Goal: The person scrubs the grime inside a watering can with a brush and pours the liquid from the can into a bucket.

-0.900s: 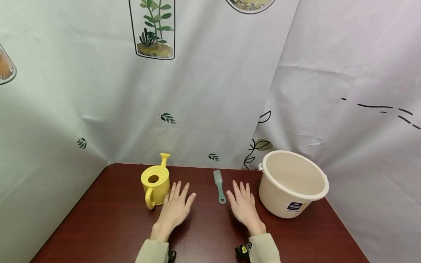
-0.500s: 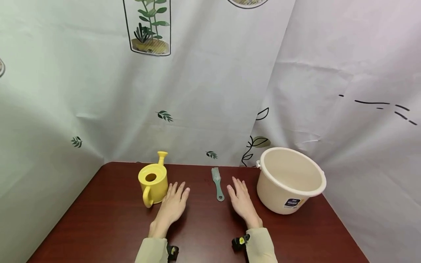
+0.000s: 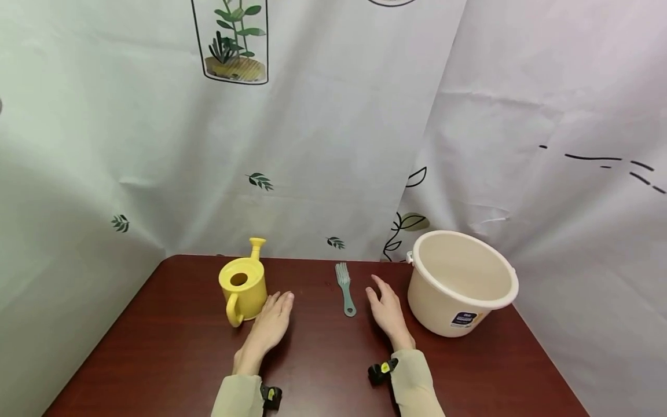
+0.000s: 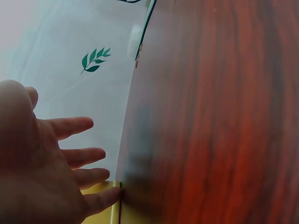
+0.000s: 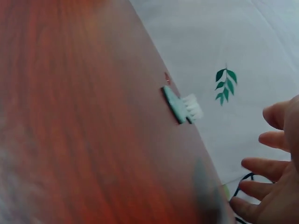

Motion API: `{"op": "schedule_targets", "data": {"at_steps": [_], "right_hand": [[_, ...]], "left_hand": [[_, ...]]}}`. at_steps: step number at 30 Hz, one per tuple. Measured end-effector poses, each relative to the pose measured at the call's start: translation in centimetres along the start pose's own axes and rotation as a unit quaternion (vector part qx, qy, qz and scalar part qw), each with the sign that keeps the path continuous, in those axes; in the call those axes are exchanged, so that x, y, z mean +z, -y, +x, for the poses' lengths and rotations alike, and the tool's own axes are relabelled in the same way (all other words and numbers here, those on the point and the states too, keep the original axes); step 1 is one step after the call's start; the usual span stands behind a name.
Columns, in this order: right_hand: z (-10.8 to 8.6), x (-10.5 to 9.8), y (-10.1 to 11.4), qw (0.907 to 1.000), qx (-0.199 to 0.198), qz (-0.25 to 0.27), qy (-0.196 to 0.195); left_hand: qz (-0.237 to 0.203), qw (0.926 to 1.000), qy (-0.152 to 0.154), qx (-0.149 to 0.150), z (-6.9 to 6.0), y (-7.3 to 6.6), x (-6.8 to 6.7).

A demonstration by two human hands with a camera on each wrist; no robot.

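Yellow watering can (image 3: 245,294) just beside L hand (image 3: 268,327), fingers spread; green brush (image 3: 345,289) flat btwn hands; cream bucket (image 3: 438,310) near R hand (image 3: 388,313), fingers also apart. Dark-red wood tbl (image 3: 323,362), leaf-print cloth (image 3: 323,139) behind.

Pale printed cloth (image 3: 333,127) backs a reddish table (image 3: 323,359).

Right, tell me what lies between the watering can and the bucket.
The head view shows the left hand, green brush and right hand, in that order from watering can to bucket.
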State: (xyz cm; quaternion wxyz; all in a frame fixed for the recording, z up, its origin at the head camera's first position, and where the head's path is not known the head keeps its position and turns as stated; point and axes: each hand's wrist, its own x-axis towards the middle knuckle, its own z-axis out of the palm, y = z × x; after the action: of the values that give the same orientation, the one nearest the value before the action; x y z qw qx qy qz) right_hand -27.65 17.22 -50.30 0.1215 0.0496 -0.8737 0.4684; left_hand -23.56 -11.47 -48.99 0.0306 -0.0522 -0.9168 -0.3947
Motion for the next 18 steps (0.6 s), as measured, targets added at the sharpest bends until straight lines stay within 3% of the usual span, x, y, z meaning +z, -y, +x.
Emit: {"op": "schedule_targets", "data": {"at_steps": [7,14,18], "right_hand": [[0.6,0.3,-0.2,0.9985,-0.004,0.039,-0.038],[1.1,0.3,-0.3,0.9991,-0.005,0.025,-0.033],[1.4,0.6,-0.2,0.9992,0.002,0.029,-0.028]], "left_hand": [[0.023,0.9996,0.004,-0.017,-0.1,0.1,-0.5],[0.030,0.9994,0.006,-0.012,-0.2,-0.1,-0.7],[0.015,0.9996,0.022,-0.006,-0.7,0.0,-1.5]]}}
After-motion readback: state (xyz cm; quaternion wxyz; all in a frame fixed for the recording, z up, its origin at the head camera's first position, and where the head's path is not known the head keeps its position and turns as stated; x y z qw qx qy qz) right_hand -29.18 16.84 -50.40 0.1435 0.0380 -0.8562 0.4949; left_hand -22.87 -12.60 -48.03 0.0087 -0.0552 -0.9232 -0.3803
